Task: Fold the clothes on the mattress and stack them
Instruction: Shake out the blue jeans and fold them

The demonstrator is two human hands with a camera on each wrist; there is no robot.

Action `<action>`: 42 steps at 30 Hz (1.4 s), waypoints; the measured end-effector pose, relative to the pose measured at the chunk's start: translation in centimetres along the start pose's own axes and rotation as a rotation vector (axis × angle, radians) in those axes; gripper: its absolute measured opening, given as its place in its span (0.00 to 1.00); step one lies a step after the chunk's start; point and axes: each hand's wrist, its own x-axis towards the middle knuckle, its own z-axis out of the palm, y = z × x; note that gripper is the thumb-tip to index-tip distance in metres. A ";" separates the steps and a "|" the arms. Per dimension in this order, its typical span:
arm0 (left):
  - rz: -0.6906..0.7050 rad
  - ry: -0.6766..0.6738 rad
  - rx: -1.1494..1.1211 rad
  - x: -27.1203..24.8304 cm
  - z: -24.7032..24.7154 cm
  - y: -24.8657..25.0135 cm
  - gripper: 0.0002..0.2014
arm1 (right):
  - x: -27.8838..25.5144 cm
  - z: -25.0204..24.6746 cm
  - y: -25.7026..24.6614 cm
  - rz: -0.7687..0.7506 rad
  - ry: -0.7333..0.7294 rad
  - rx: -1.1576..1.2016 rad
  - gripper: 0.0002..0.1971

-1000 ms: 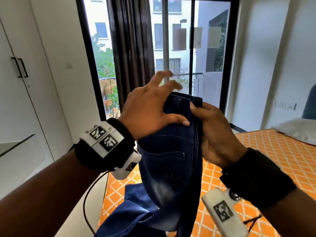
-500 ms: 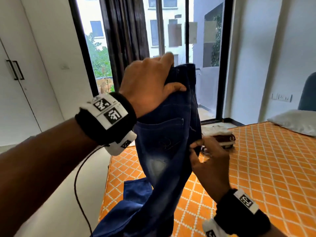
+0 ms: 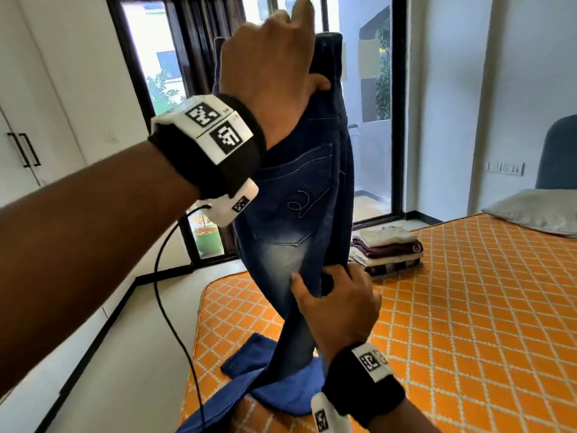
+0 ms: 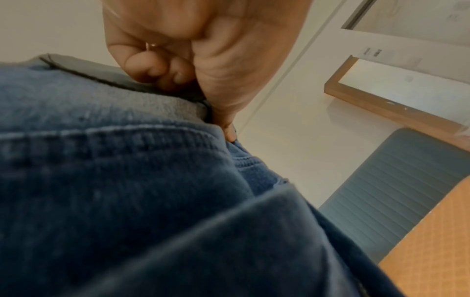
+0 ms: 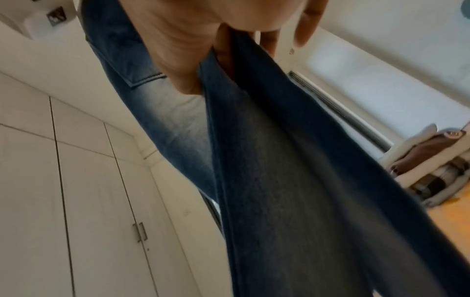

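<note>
A pair of blue jeans (image 3: pixel 299 195) hangs lengthwise, folded leg on leg, above the orange patterned mattress (image 3: pixel 468 307). My left hand (image 3: pixel 274 57) grips the waistband high up, thumb on the near side. In the left wrist view the curled fingers (image 4: pixel 157 68) clamp the waistband of the jeans (image 4: pixel 127 180). My right hand (image 3: pixel 334 295) pinches the jeans' right edge below the back pocket. The right wrist view shows the denim (image 5: pixel 279 160) running between thumb and fingers (image 5: pixel 223 48). The leg ends lie crumpled on the mattress near its front edge.
A stack of folded clothes (image 3: pixel 387 248) sits at the mattress's far corner by the window. A grey pillow (image 3: pixel 537 210) lies at the right. White wardrobe doors (image 3: pixel 28 126) stand on the left, with bare floor between them and the mattress. A black cable (image 3: pixel 168 292) hangs from my left wrist.
My left hand has lifted the waistband higher. My right hand has slid down the jeans' edge from the waistband to below the pocket.
</note>
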 end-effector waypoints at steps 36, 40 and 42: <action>-0.460 0.000 -0.083 4.5 2.3 -8.2 0.36 | 5.7 -0.2 15.5 0.594 -0.452 0.885 0.14; -0.600 -0.070 -0.137 2.2 6.4 -10.5 0.38 | 12.2 -4.4 18.2 0.527 -0.239 0.796 0.12; -0.603 -0.213 -0.184 -0.7 9.3 -11.6 0.36 | 16.0 -8.0 20.1 0.451 -0.197 0.725 0.07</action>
